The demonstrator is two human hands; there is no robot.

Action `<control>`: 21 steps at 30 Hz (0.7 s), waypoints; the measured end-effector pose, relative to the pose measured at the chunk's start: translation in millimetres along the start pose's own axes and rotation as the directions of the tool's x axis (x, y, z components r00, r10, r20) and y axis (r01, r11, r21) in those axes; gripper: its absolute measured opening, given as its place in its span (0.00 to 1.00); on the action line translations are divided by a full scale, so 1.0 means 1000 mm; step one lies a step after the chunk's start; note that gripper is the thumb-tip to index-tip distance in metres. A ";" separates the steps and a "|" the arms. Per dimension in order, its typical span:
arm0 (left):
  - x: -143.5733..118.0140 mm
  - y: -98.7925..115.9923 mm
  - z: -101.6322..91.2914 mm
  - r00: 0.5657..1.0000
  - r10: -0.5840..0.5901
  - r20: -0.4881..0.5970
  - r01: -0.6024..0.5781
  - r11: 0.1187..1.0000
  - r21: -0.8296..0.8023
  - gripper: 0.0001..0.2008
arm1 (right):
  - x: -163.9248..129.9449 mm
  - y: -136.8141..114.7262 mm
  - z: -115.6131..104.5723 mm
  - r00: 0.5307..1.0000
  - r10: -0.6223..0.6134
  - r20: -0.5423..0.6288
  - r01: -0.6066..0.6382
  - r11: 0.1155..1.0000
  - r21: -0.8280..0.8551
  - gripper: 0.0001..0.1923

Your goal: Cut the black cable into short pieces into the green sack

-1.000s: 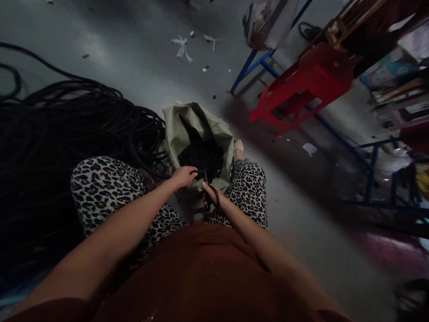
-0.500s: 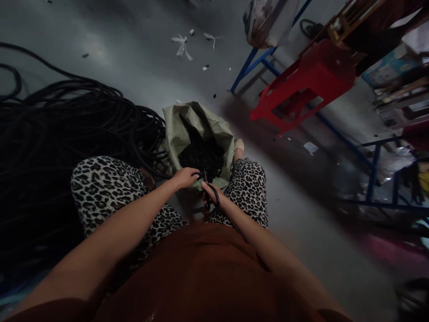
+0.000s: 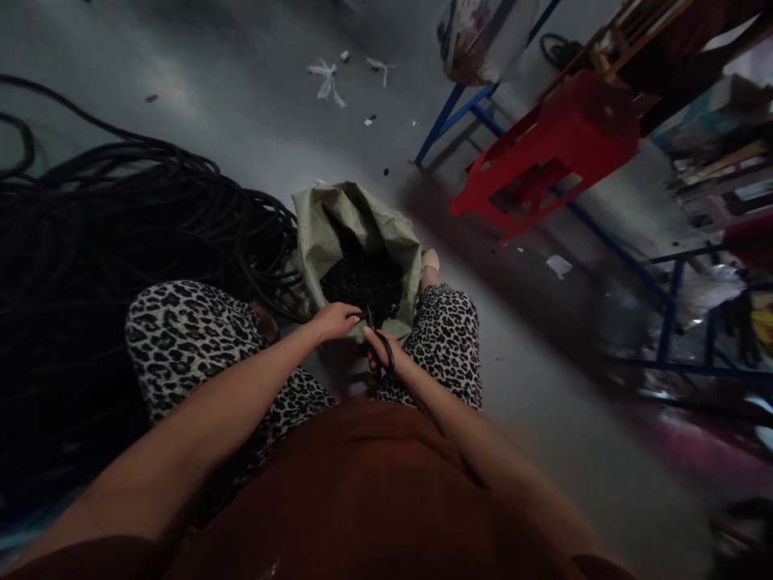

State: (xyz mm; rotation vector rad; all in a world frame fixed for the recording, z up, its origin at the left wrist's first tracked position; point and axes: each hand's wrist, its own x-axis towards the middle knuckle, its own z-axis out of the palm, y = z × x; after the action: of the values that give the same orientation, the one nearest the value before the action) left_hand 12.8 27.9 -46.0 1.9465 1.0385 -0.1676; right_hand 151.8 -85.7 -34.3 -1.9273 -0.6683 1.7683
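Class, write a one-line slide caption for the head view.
Right hand holds black scissors, left hand beside them, above an open sack of dark pieces.

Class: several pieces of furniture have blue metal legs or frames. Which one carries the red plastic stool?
The blue-framed rack at top centre-right: the red plastic stool lies tipped against it. The blue frame at far right carries none.

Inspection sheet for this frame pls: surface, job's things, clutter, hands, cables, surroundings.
Surface: grey concrete floor.
Job's things: open woven sack of dark cut pieces; black scissors.
Clutter: white scraps on the floor.
Hands: left hand at the sack's rim, apparently pinching something dark; right hand grips the scissors.
Cables: black hose pile at the left.
Surroundings: red stool, blue frame, shelves at right.
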 end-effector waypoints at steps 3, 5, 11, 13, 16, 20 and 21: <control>-0.001 0.001 -0.001 1.000 0.009 0.007 -0.009 1.000 0.025 0.18 | 0.000 0.001 -0.001 1.000 -0.013 -0.018 0.012 1.000 -0.021 0.19; -0.002 0.001 -0.002 1.000 0.008 0.008 -0.008 0.998 0.062 0.19 | 0.001 0.001 -0.002 0.999 -0.009 -0.035 0.008 1.000 -0.030 0.19; -0.005 0.000 -0.008 0.998 -0.033 0.053 0.026 0.990 0.135 0.17 | 0.004 0.004 -0.005 0.995 0.035 -0.091 -0.036 0.999 -0.009 0.17; -0.005 0.000 -0.008 0.997 -0.034 0.068 0.024 0.989 0.144 0.17 | 0.003 0.004 -0.004 0.995 0.050 -0.086 -0.050 0.999 -0.007 0.16; -0.004 -0.002 -0.008 0.996 -0.031 0.079 0.017 0.987 0.163 0.17 | 0.001 0.004 -0.004 0.996 0.040 -0.084 -0.043 0.999 -0.027 0.17; -0.002 -0.004 -0.007 0.995 -0.066 0.073 0.050 0.979 0.197 0.17 | 0.002 0.005 -0.006 0.996 -0.001 -0.088 -0.006 0.997 -0.082 0.18; -0.002 -0.004 -0.007 0.995 -0.078 0.069 0.062 0.978 0.201 0.17 | 0.003 0.005 -0.006 0.996 -0.003 -0.092 -0.005 0.996 -0.086 0.18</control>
State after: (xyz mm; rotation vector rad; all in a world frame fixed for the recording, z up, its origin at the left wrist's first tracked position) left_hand 6.3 33.1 -43.6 2.0652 1.0739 -0.3961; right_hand 158.4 -88.1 -38.9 -2.0525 -0.7217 1.6654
